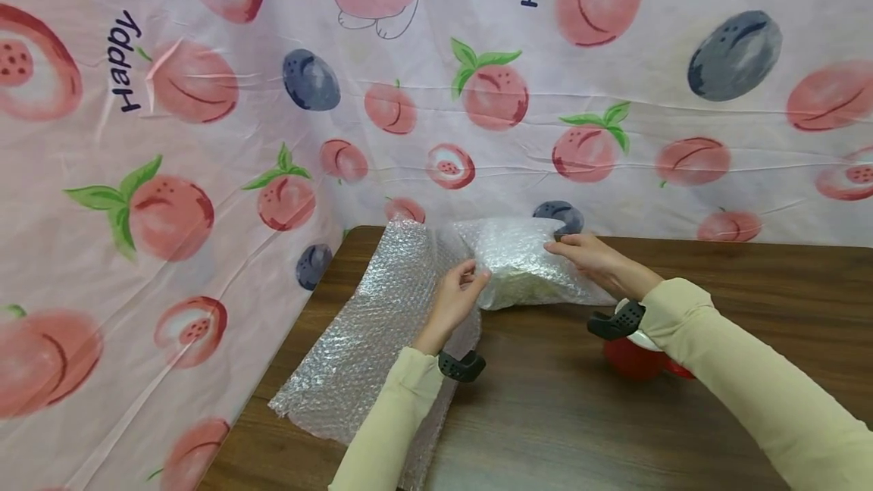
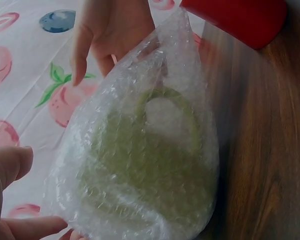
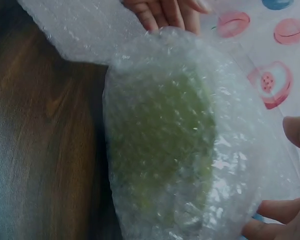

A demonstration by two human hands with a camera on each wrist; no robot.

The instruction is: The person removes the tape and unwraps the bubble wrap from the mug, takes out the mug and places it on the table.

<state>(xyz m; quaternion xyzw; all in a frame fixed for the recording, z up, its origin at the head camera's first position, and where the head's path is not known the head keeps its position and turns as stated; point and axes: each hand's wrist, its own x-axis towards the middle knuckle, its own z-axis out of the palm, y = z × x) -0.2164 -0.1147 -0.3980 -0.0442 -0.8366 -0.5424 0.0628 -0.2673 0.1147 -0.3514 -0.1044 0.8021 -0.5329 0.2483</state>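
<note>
A green object with a looped handle (image 2: 171, 95) shows through a bundle of bubble wrap (image 1: 521, 256) near the table's back edge; the wrap blurs its exact kind. At the bundle's left end is my left hand (image 1: 458, 298), palm turned inward, thumb apart and fingers loosely bent against the wrap. My right hand (image 1: 589, 256) reaches over the right end from behind, its fingertips at the plastic and its thumb apart. Neither hand visibly pinches the wrap. A long flat length of bubble wrap (image 1: 368, 332) runs from the bundle toward the near left, partly under my left forearm.
A red object (image 1: 634, 360) with a white part stands on the brown wooden table (image 1: 546, 415), partly hidden by my right wrist. Fruit-printed cloth (image 1: 423, 59) hangs behind the table and along its left side.
</note>
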